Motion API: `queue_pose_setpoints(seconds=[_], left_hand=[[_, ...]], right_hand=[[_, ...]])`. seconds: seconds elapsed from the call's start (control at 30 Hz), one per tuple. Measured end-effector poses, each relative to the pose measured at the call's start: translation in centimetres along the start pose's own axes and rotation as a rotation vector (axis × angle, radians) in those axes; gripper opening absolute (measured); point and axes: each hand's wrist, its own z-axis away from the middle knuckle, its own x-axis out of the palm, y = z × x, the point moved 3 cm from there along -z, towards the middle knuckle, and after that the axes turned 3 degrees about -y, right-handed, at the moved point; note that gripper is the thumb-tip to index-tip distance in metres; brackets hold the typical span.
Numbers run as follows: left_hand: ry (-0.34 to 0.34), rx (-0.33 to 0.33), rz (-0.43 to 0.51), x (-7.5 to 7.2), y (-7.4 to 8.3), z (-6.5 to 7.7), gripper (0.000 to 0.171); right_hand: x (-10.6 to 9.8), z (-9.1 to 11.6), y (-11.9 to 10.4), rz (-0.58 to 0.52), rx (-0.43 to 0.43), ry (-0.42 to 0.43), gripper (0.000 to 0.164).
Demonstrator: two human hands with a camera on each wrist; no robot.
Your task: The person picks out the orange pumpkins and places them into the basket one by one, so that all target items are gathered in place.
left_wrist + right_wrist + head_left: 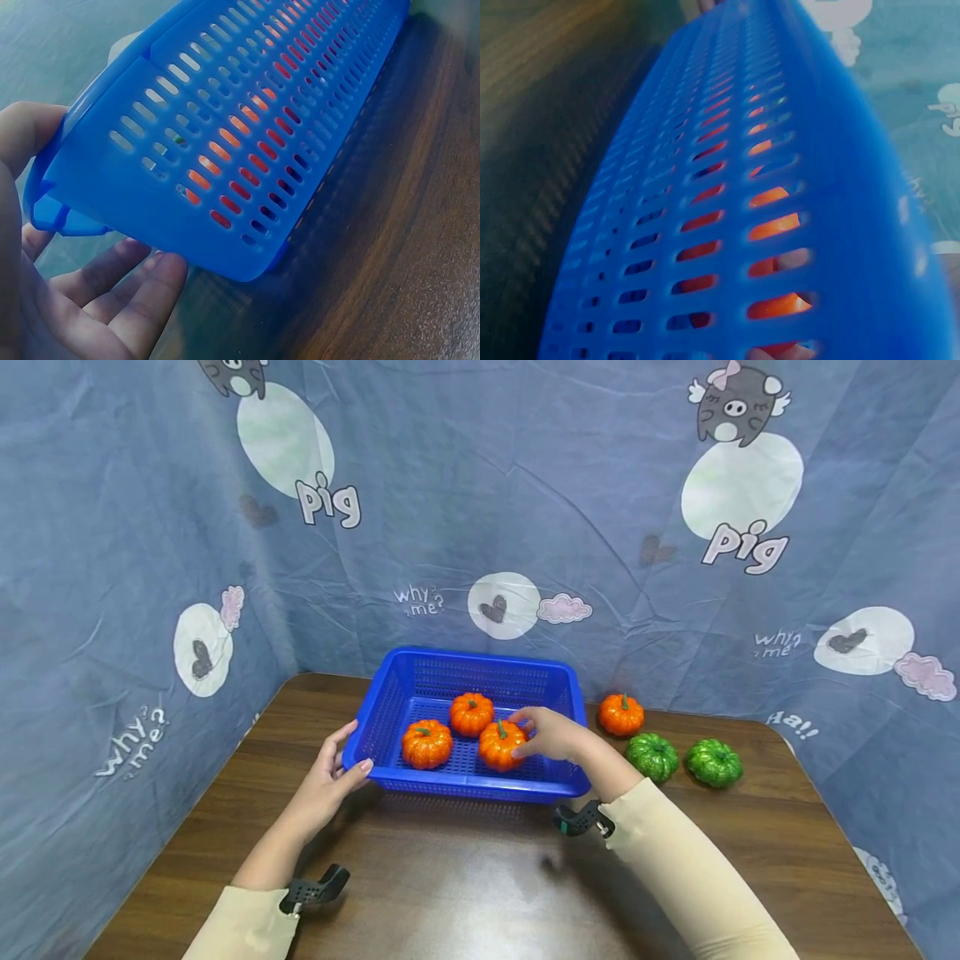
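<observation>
A blue slotted plastic basket (468, 779) stands near the back of the table, with three small orange pumpkins inside. My left hand (324, 785) holds the basket's front left corner. In the left wrist view its thumb (34, 127) lies over the rim, and the other fingers (150, 300) are below. Reaching over the basket's right side, my right hand (558, 737) grips the nearest right pumpkin (497, 752) from its right. The other two are a left pumpkin (426, 746) and a rear one (472, 713). The basket's wall mostly hides the right fingers in the right wrist view.
Right of the basket sit another orange pumpkin (621, 716) and two green ones, a nearer-left green pumpkin (652, 757) and a far-right green pumpkin (714, 763). A printed blue cloth (450, 527) hangs around the brown wooden table (450, 877).
</observation>
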Motion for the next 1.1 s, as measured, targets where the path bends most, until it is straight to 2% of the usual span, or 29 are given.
queue_pose_setpoints(seconds=[0.23, 0.43, 1.1], left_hand=[[-0.002, -0.012, -0.037, -0.1, 0.1, 0.0, 0.072], [0.002, -0.024, -0.049, -0.2, 0.0, 0.0, 0.072], [0.003, -0.018, -0.046, -0.1, -0.2, -0.1, 0.072]], right_hand=[[0.5, -0.5, 0.6, 0.029, 0.036, 0.000, 0.056], [1.0, -0.9, 0.9, 0.028, 0.017, -0.003, 0.054], [1.5, -1.6, 1.5, -0.102, 0.037, -0.017, 0.058]])
